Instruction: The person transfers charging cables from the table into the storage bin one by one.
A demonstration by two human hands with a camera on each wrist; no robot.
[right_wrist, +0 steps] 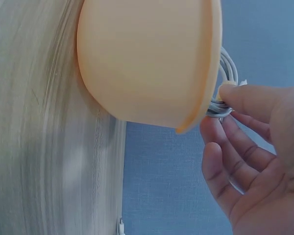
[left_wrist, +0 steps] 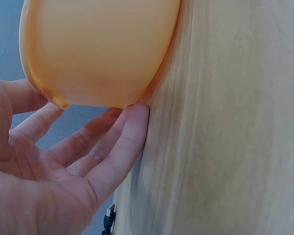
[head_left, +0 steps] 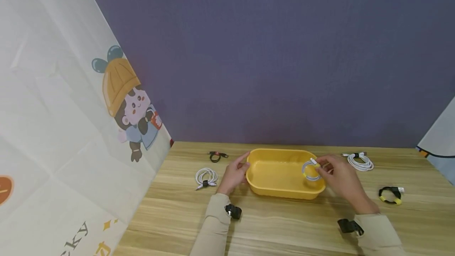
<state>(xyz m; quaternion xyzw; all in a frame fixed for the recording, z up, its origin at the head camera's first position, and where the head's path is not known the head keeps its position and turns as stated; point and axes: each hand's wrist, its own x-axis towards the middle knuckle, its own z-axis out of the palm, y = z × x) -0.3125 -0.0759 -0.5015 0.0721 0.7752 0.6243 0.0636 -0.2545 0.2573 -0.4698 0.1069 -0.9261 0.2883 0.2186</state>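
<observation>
A yellow plastic basin [head_left: 284, 192] stands on the table. My left hand [head_left: 233, 175] holds its left end; in the left wrist view the thumb is at the rim and the fingers [left_wrist: 120, 149] reach along the end wall to its base. Over the basin's right end, my right hand [head_left: 337, 177] pinches a coiled grey-white cable [head_left: 304, 172] with a yellow tie and a white plug. From the right wrist view, thumb and fingertips grip this coil [right_wrist: 229, 63] at the tie, just beyond the rim; the other fingers [right_wrist: 215, 171] are loosely bent.
Left of the basin lie a small black cable [head_left: 215, 157] and a white coiled cable [head_left: 207, 177]. To the right are another white coil [head_left: 360, 163] and a black cable with yellow ties [head_left: 390, 195]. A dark wall [head_left: 284, 58] rises behind the wooden table [head_left: 284, 228].
</observation>
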